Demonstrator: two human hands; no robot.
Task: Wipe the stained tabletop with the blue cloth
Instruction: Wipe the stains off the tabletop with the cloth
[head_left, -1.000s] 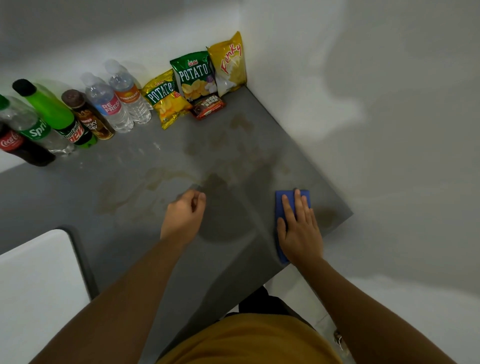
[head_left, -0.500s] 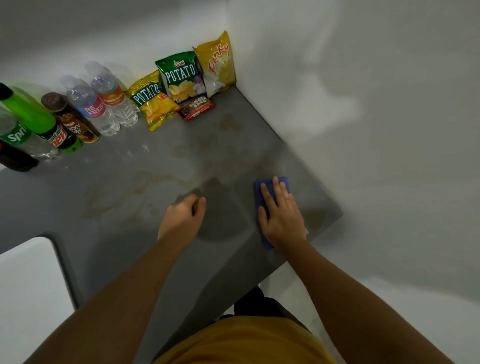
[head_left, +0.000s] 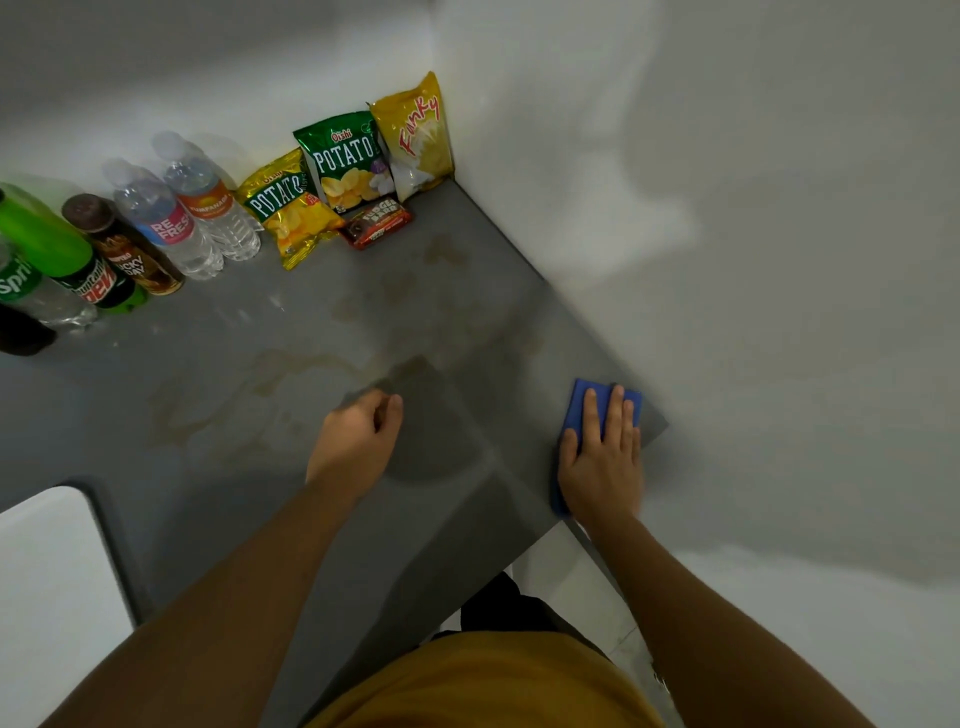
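I am looking down from a head-worn camera at a grey tabletop (head_left: 218, 519) set into a corner of pale walls. My two bare arms reach onto it.

My right hand (head_left: 602, 457) lies flat, palm down, fingers spread and pressing on one folded blue cloth (head_left: 584, 396), which sits on the table's right-hand corner, right at the edge. The cloth shows beyond my fingertips and along the thumb side of the hand.

My left hand (head_left: 358, 439) rests on the middle of the table, curled into a loose fist and holding nothing.

Brownish stains (head_left: 291, 364) spread in faint streaks and blotches across the table beyond and to the left of my left hand, with smaller spots running toward the far corner.

Along the far wall I count six bottles: two clear water bottles (head_left: 179, 208), one brown drink bottle (head_left: 124, 249), one bright green soda bottle (head_left: 62, 249), one clear Sprite bottle (head_left: 31, 291), and one dark bottle (head_left: 21, 332) cut off by the left edge. Next to them stand three snack bags (head_left: 348, 166), two marked Potato and one yellow marked Funky, with one small brown chocolate bar pack (head_left: 379, 223) lying flat in front.

One white object (head_left: 47, 597) with a rounded corner fills the lower left.
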